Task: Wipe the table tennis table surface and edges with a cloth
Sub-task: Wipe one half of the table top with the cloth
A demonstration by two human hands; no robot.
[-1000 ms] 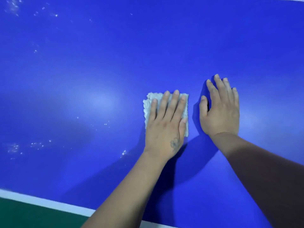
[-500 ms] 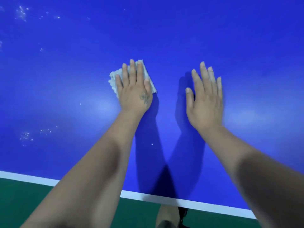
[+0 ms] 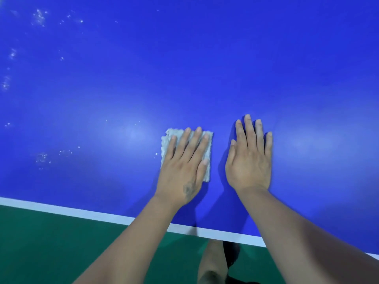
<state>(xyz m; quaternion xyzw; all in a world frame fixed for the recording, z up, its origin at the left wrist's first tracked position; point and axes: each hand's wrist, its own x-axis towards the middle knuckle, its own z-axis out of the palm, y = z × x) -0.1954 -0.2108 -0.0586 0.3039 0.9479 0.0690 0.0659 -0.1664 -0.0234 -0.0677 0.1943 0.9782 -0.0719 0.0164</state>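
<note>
The blue table tennis table [image 3: 184,68] fills most of the view, with a white line [image 3: 61,210] along its near edge. A small folded white cloth [image 3: 167,141] lies flat on the blue surface a short way in from that edge. My left hand [image 3: 184,167] presses on the cloth with straight fingers and covers most of it. Just to the right, my right hand [image 3: 251,158] rests flat on the bare table with its fingers straight, holding nothing.
White specks and smears dot the table at the far left [image 3: 41,17] and left of the cloth [image 3: 43,157]. Green floor [image 3: 51,247] shows below the table edge. My leg [image 3: 213,261] stands close to the edge.
My left hand has pulled the cloth back toward the near edge and to the right, after pushing it away half a second ago. My right hand stays flat on the table.
</note>
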